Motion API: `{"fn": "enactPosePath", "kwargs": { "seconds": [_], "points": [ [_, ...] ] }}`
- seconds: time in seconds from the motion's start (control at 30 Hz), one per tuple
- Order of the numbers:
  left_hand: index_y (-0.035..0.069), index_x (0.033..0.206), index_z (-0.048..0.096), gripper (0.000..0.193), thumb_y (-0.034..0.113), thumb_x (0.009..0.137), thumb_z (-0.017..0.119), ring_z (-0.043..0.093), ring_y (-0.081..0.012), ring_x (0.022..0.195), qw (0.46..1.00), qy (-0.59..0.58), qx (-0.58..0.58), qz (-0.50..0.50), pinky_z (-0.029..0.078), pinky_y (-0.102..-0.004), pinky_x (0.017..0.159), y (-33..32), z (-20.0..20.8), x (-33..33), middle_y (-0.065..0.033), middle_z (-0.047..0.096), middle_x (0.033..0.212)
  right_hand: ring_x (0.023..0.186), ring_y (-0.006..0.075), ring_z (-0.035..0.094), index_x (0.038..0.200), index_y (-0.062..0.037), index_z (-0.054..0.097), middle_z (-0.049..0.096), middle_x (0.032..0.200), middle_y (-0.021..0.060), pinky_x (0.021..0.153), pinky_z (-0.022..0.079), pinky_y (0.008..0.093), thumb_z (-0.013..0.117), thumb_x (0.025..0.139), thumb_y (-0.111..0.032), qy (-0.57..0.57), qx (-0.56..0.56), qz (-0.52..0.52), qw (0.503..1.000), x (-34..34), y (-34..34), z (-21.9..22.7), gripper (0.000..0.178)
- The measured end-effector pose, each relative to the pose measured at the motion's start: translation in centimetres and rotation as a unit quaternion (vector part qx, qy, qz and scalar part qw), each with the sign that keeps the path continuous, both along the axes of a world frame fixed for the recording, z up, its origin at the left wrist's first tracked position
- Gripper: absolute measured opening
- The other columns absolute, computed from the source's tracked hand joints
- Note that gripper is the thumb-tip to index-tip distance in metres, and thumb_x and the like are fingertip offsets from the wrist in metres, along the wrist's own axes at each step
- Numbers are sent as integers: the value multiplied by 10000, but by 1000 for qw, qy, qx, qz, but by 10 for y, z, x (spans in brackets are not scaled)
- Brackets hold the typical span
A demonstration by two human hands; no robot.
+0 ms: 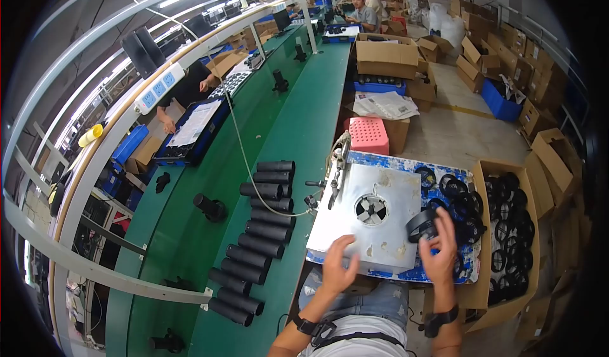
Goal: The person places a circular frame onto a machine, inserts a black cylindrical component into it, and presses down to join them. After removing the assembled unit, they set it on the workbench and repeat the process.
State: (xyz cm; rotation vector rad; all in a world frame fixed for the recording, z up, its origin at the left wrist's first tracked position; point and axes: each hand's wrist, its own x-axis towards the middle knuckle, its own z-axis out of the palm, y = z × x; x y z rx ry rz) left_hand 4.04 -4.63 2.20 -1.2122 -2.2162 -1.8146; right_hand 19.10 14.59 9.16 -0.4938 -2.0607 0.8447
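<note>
A black ring-shaped plastic part (pixel 420 226) is in my right hand (pixel 439 250), its fingers curled round the part's right side, above the right edge of a silver metal box (pixel 394 195). My left hand (pixel 339 268) is over the box's near left edge, fingers apart and holding nothing. Set in the top of the box is a round opening with a bladed metal fixture (pixel 371 210) inside. Several similar black rings (pixel 468 206) lie heaped to the right of the box, on a worn blue and white surface (pixel 380 160).
Several black tubes (pixel 265 229) lie in a row on the green bench (pixel 304 122) at left, a thin hose (pixel 236 125) crossing above. A cardboard box (pixel 485 230) of black rings stands at right. Beyond are a pink stool (pixel 368 135), cartons (pixel 387 59) and other people.
</note>
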Motion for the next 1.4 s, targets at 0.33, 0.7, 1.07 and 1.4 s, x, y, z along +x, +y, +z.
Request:
{"fn": "enactPosePath", "kwargs": {
  "seconds": [0.33, 0.7, 1.07, 1.4],
  "points": [
    [-7, 1176, 526, 255, 131, 962, 544, 639, -109, 732, 885, -401, 66, -228, 512, -225, 600, 5, 1, 23, -103, 672, 1029, 731, 154, 668, 1185, 19, 586, 574, 1267, 175, 629, 524, 246, 654, 766, -29, -57, -89, 31, 994, 21, -58, -13, 428],
    [13, 1253, 474, 368, 112, 933, 628, 564, -90, 897, 925, -327, 80, -178, 468, -236, 793, 12, 8, 35, -27, 603, 1011, 745, 88, 624, 1056, 35, 613, 660, 865, 46, 680, 518, 225, 696, 854, -91, 20, -475, 124, 871, 5, -58, -36, 252],
    [30, 1259, 508, 337, 258, 1012, 475, 518, -73, 554, 884, -381, -29, -269, 425, -228, 501, 20, 42, 4, -21, 578, 748, 684, 95, 589, 1271, -23, 555, 665, 965, 46, 585, 474, 236, 697, 811, -112, -79, -378, 228, 894, -34, -18, 32, 489],
    [18, 1277, 412, 364, 296, 1043, 383, 540, -86, 629, 908, -378, 93, -154, 421, -222, 493, 37, 46, 10, -42, 561, 870, 810, 112, 606, 1269, 29, 492, 619, 966, 72, 718, 494, 237, 612, 900, -85, 59, -453, 164, 874, -52, -43, -9, 404]
  ]
}}
